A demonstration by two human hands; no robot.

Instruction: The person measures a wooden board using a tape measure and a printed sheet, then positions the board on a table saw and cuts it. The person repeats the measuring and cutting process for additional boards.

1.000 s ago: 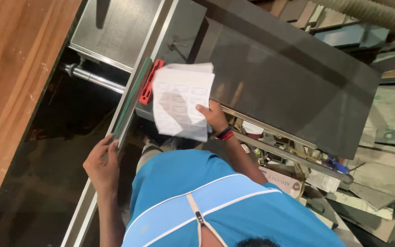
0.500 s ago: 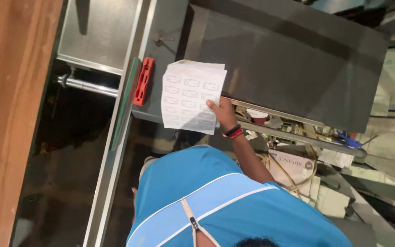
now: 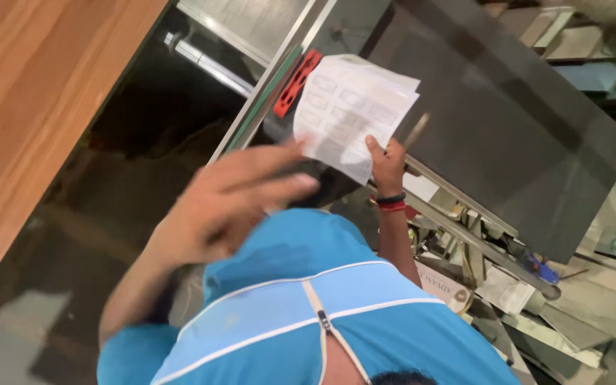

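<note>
White paper sheets gripped at their lower edge by the right hand, pencil alongside.
Sheets tilt up-left over a dark panel beside a red clamp; blurred left hand, fingers loosely spread, empty, crosses the foreground.

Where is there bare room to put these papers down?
The dark panel right of the papers is bare. The wooden board far left too. Crowded: the cluttered frame under the panel, below the right hand.

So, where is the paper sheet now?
In the head view, the paper sheet is upper centre, held in the right hand, beside the red clamp on the dark panel.
</note>
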